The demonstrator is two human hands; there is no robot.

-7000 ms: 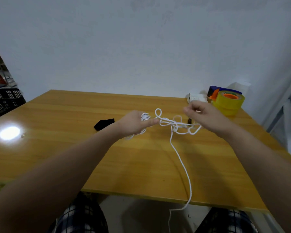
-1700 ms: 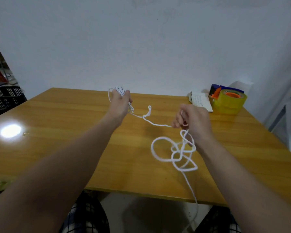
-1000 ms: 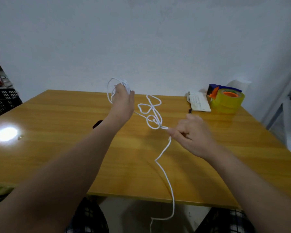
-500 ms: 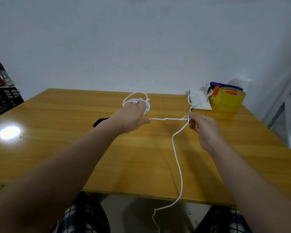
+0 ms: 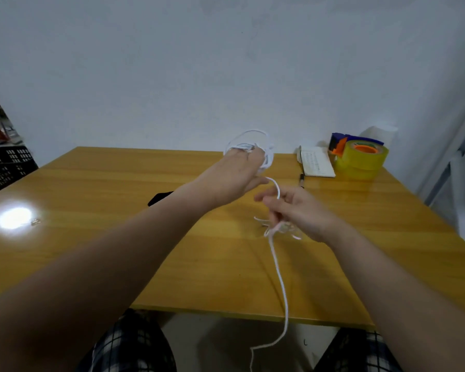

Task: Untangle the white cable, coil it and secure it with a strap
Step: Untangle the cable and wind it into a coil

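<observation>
Watching through the head camera, I see both hands raised over the middle of the wooden table (image 5: 113, 237). The left hand (image 5: 234, 178) holds the wound part of the white cable (image 5: 279, 280). Several loops circle its fingers (image 5: 254, 157), which point away from me and are mostly hidden behind the back of the hand. The loops stand up above the knuckles against the wall. The thumb points right, and a single strand leaves beside it and arcs across to the right hand (image 5: 300, 213), just beside and nearer to me.

The right hand's fingers (image 5: 273, 205) are curled, pinching that strand between thumb and forefinger. Just under the hand hangs a small knot of loops, too blurred for me to make out how they cross. From there one strand runs towards me above the tabletop, passes the front edge and hangs between the knees in checked trousers (image 5: 129, 345), where it kinks near the bottom of the view.

A black strap (image 5: 159, 197) lies on the table, partly hidden behind the left forearm. At the far right corner sit a yellow tape roll (image 5: 360, 161) in a blue and orange dispenser, a white notebook (image 5: 316, 164) and a dark pen (image 5: 302, 179). A black crate (image 5: 7, 167) stands off the table to the left.
</observation>
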